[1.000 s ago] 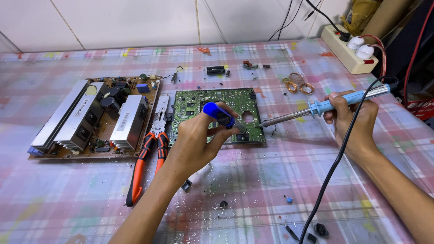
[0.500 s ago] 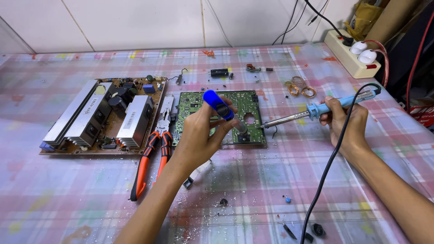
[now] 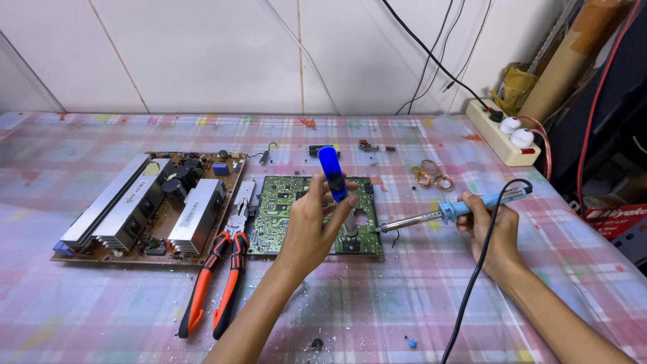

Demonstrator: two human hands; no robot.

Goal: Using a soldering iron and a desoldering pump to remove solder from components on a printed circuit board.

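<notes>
Big brown power board (image 3: 145, 205) with silver heatsinks sits toward the table's (image 3: 81, 310) left edge, the green circuit board (image 3: 283, 212) mid-table beside it, orange-handled pliers (image 3: 216, 283) between them. The left hand (image 3: 311, 226) is wrapped around a blue desoldering pump (image 3: 335, 180), upright on the green board. The right hand (image 3: 488, 226) grips a blue soldering iron (image 3: 450, 210), tip at the board's right edge.

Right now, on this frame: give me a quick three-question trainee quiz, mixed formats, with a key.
1. True or false: the left hand holds the orange-handled pliers.
2. What does the right hand grip? A) soldering iron B) power strip C) copper wire coils
3. Fill in: the blue-topped desoldering pump stands upright over the ___ circuit board.

Key: 1 false; 2 A; 3 green.
</notes>
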